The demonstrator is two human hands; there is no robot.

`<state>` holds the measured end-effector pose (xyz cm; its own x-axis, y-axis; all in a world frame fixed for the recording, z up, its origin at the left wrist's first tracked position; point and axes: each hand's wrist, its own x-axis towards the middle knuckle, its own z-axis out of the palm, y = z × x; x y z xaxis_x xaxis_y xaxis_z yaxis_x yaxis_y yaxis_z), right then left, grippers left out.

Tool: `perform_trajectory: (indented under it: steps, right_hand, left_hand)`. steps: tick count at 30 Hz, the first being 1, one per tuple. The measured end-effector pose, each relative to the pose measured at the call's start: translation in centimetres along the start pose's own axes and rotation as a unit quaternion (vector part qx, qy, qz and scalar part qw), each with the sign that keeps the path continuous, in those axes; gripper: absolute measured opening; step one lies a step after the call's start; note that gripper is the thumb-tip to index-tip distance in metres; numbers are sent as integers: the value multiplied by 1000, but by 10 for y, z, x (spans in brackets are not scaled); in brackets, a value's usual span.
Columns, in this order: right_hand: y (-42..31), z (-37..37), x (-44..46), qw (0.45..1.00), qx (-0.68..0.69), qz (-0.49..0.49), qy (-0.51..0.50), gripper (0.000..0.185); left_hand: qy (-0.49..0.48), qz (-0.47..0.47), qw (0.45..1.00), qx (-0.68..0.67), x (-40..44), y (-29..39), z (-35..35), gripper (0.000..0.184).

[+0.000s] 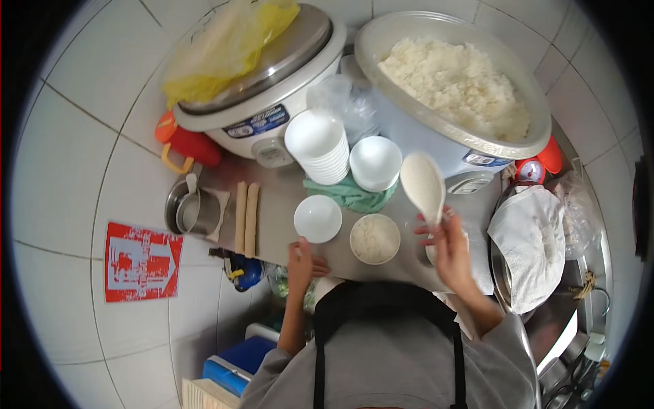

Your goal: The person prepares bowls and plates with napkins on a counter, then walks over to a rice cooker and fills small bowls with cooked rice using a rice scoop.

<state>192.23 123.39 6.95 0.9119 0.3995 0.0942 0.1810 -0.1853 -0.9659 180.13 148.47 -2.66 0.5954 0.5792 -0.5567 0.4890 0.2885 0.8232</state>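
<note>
My right hand [451, 255] is closed around the handle of a white rice paddle [423, 185], its broad blade raised in front of the rice cooker. Just left of it, a white bowl [375, 238] with cooked rice in it stands on the steel counter. Another white bowl [318, 219], with nothing in it, sits farther left. At that bowl's near rim is my left hand [306, 262], fingers apart, the fingertips at or close to the edge. Part of a small pale round thing [432, 253] shows beside my right hand, mostly hidden by it.
Behind the bowls, stacked white bowls [318, 146] and a shorter stack [375, 163] stand by a green cloth [347, 195]. An open cooker [368, 58] holds rice; a lidded cooker [225, 119] bears a yellow bag. Wooden sticks [252, 219] and metal pots [197, 213] lie left, a white cloth [528, 232] right.
</note>
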Motion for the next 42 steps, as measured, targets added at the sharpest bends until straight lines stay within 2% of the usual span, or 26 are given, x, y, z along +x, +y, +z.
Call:
perform_trajectory:
  steps: [1, 2, 3, 4, 5, 6, 8, 10, 13, 16, 17, 20, 23, 26, 29, 32, 33, 35, 36, 38, 39, 40, 41, 42]
  right_hand:
    - [-25, -16, 12, 999, 2, -35, 8, 35]
    - [-35, -36, 27, 990, -55, -123, 45, 35]
    - [-59, -55, 46, 986, -83, -129, 73, 34]
    - [-84, -68, 69, 976, -131, -117, 130, 27]
    - [-98, -88, 98, 956, -214, -161, 124, 21]
    - [-104, -107, 133, 919, -327, -175, 134, 18]
    - [-99, -140, 194, 822, -531, -148, 142, 22]
    - [-58, -185, 257, 687, -710, -112, 108, 28]
    - [-6, -216, 297, 612, -787, -73, 27, 34]
    - [-3, -203, 284, 650, -757, -64, -23, 35]
    - [-31, -193, 273, 657, -748, 20, -92, 35]
    - [-3, -200, 262, 682, -726, -60, -64, 31]
    - [-13, -198, 257, 713, -695, -69, -60, 26]
    - [-47, -190, 255, 714, -694, -32, -85, 25]
    - [-90, -192, 245, 774, -617, -124, 64, 25]
    - [-34, -188, 240, 708, -676, -179, -100, 25]
    - [-29, -172, 219, 744, -611, -178, -202, 26]
    - [-56, -174, 224, 748, -605, -142, -234, 25]
    - [-70, -177, 232, 745, -604, -124, -254, 25]
    - [-72, -172, 265, 747, -632, -128, -160, 26]
    - [-64, -167, 287, 743, -646, -144, -103, 27]
    - [-49, -160, 313, 711, -678, -168, -77, 28]
    - [-31, -149, 338, 676, -709, -192, -48, 30]
    - [-15, -136, 355, 702, -687, -180, -60, 32]
  left_hand:
    - [10, 35, 999, 27, 10, 4, -2, 49]
    - [23, 70, 996, 53, 24, 4, -3, 47]
    - [38, 106, 991, 79, 41, 1, -5, 47]
    - [4, 137, 987, 80, 69, -16, -13, 45]
    - [-30, 168, 982, 81, 104, -45, -24, 44]
    - [-64, 199, 974, 82, 121, -59, -30, 43]
    - [-40, 138, 988, 48, 95, -36, -23, 45]
    - [-17, 96, 995, -21, 62, -14, -14, 45]
    - [1, 60, 987, -150, 46, -10, -15, 42]
    - [5, 55, 956, -288, 41, -4, -16, 46]
    - [-10, 71, 951, -300, 40, 2, -13, 47]
    - [-91, 74, 912, -393, 4, 57, 16, 58]
    - [-171, 101, 883, -425, -5, 86, 31, 61]
    - [-202, 153, 873, -417, 1, 103, 43, 60]
    - [-285, 78, 816, -496, -7, 124, 53, 64]
    - [-309, 138, 785, -519, -19, 131, 63, 63]
    - [-355, 120, 759, -532, -20, 134, 65, 65]
    - [-449, 93, 698, -550, -15, 150, 75, 68]
    - [-467, 82, 685, -553, -15, 159, 82, 70]
    - [-497, 50, 665, -555, -19, 179, 93, 73]
    - [-443, 110, 719, -524, -20, 192, 104, 73]
    - [-384, 167, 767, -486, -22, 207, 116, 72]
    - [-355, 222, 783, -461, -17, 224, 130, 72]
    - [-321, 273, 796, -434, -13, 241, 145, 72]
